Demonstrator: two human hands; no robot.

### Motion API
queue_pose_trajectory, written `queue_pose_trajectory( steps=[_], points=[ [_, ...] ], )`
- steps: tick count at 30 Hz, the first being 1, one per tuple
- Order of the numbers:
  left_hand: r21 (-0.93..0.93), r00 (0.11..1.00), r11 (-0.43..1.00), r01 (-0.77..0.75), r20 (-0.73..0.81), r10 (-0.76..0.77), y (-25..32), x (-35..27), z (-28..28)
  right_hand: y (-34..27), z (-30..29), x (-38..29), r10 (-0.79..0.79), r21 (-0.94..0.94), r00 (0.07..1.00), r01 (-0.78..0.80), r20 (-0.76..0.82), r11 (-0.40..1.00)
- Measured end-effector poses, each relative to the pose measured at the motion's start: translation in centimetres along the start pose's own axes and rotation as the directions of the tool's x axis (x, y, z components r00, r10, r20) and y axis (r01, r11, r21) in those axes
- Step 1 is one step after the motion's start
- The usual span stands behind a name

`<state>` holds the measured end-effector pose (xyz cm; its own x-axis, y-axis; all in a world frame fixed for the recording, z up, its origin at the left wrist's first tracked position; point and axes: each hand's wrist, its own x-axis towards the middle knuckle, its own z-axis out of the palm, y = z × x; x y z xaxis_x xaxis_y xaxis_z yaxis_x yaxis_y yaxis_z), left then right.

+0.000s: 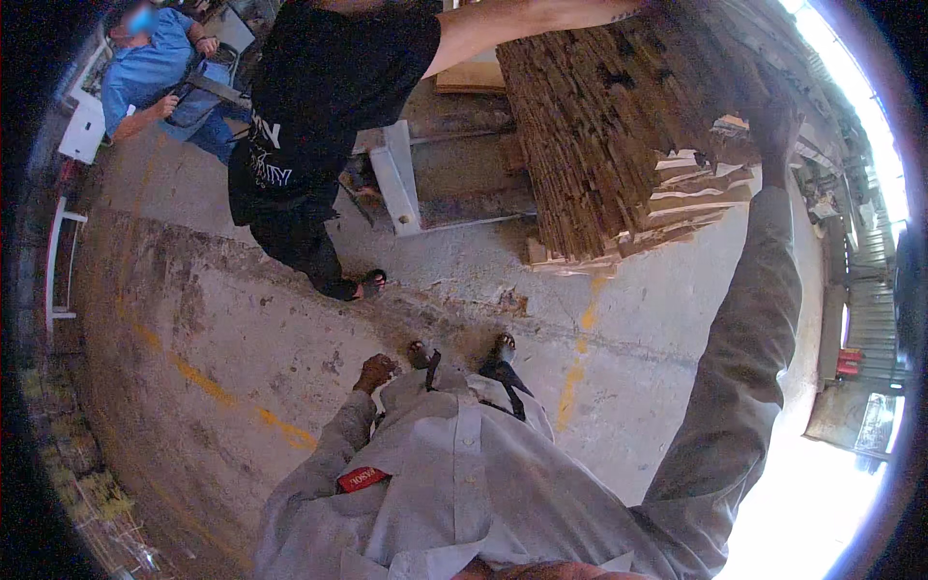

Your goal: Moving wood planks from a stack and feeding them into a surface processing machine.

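My left hand (376, 373) hangs low beside my hip with its fingers curled; nothing shows in it, though its palm is hidden. On the other side, my right arm stretches far forward. My right hand (774, 134) is dark and blurred at the right end of a stack of rough wooden boards (580, 138). Whether its fingers grip a board or only rest there is not visible. Pale, splintered board ends (699, 185) stick out just left of my right wrist.
A person in black (326, 94) stands ahead, one arm over the stack. Another person in blue (148, 80) sits at far left. A metal frame (395, 177) stands left of the boards. Worn yellow lines (203, 380) mark the concrete floor (254, 326).
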<state>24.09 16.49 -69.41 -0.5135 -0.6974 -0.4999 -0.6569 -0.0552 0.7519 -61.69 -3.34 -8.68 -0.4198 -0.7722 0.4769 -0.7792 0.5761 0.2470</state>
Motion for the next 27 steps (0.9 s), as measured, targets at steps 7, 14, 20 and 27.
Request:
queue_pose_trajectory(
  steps=[7, 14, 20, 27],
  points=[
    [0.539, 0.983, 0.835, -0.11, -0.068, 0.173, 1.2, 2.4, 0.5, 4.7, 1.3, -0.2, -0.204, 0.049, 0.828, 0.268, -0.522, 0.962],
    [-0.373, 0.985, 0.927, 0.044, -0.141, -0.103, 4.8, -0.9, 0.9, -1.2, -2.1, -2.4, -0.188, 0.259, 0.796, 0.395, -0.575, 0.882],
    [0.064, 0.979, 0.994, 0.084, -0.193, -0.071, 0.2, -0.1, -0.5, -4.2, -4.5, -3.2, -0.104, 0.05, 0.918, 0.133, -0.382, 0.99],
    [-0.389, 0.898, 0.813, 0.435, 0.12, -0.423, 3.6, 2.1, -0.7, -2.0, -4.1, -3.4, -0.142, 0.145, 0.784, 0.284, -0.605, 0.948]
  ],
)
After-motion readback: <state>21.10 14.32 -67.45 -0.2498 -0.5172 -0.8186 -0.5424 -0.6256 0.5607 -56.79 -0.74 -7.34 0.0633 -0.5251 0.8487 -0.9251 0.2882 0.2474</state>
